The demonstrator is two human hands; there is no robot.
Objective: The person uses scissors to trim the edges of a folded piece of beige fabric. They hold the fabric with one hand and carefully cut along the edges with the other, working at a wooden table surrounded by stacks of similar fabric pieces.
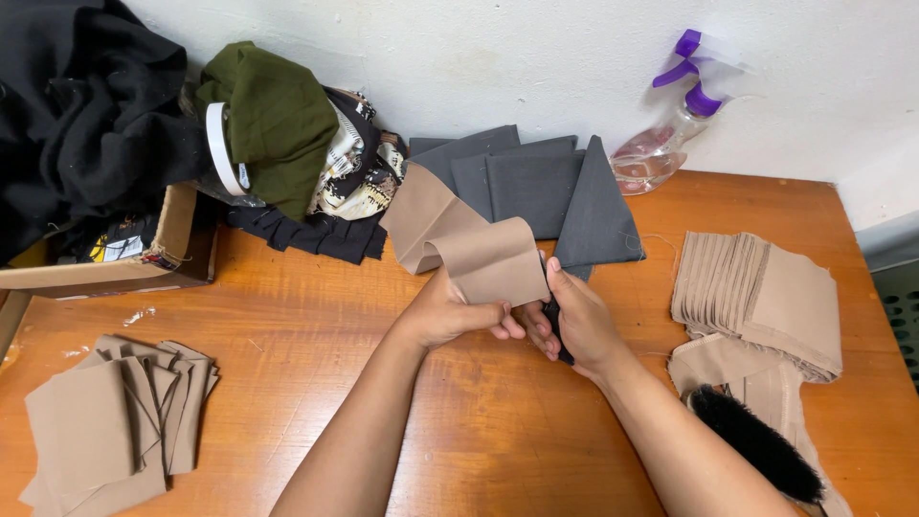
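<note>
- Fingers of the left hand [450,314] are curled shut on a tan strip [464,239]; those of the right hand [579,321] close round a dark tool [555,325], perhaps scissors; I cannot tell which
- Near: tan squares [110,421] lie fanned at left; a black brush [756,445] at right
- Further right, a tan stack [766,292]
- Beyond the hands the strip runs back over grey pieces [536,182]
- Far: a cardboard box [144,254], heaped clothes [278,124] and a spray bottle [665,144] by the wall; all on the wooden table [479,421]
</note>
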